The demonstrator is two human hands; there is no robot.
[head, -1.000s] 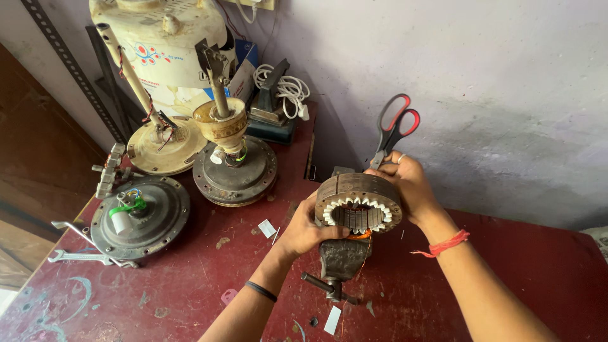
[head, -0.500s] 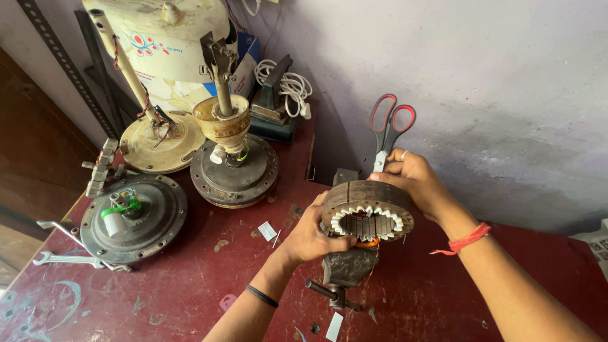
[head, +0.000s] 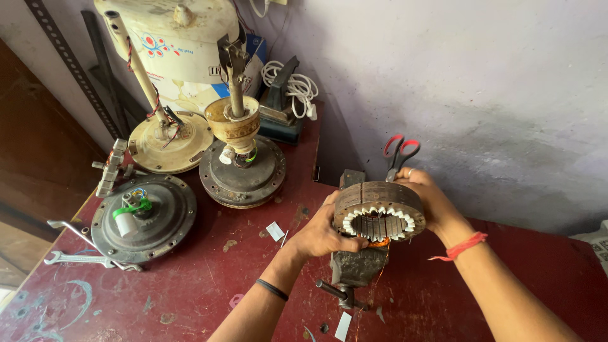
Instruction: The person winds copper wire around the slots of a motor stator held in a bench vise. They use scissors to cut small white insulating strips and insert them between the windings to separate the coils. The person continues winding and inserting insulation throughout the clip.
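Lowered slightly since the earlier frame, the stator ring (head: pixel 379 212) sits closer over the bench vise (head: pixel 356 266). It is a rusty brown laminated ring with white slot liners around its bore. It hangs near the table's (head: pixel 190 304) rear edge by the wall, with bare table in front. Left hand (head: pixel 323 231) and right hand (head: pixel 427 199) clasp its opposite sides.

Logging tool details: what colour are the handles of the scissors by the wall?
Red and black handles on the scissors, seen in the head view.
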